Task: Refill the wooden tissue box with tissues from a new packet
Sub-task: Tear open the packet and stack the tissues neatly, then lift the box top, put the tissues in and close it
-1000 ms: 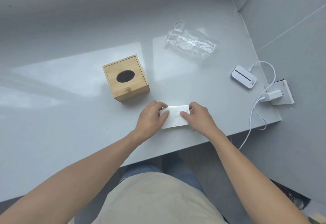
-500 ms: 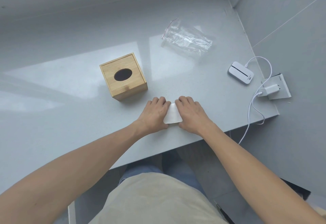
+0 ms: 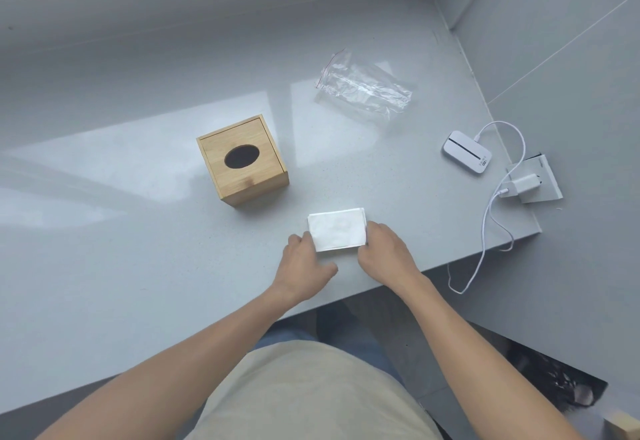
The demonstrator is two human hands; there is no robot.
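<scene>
Head view: hands hide tissue stack's near corners.

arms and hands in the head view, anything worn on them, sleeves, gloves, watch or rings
Both forearms are bare up to the frame edge: no sleeves show. The left hand and right hand have no gloves, and no watch, band or ring is visible on either wrist or on the visible fingers.

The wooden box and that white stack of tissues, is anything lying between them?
Nothing: the head view shows only bare grey tabletop between the wooden box and the tissue stack.
</scene>
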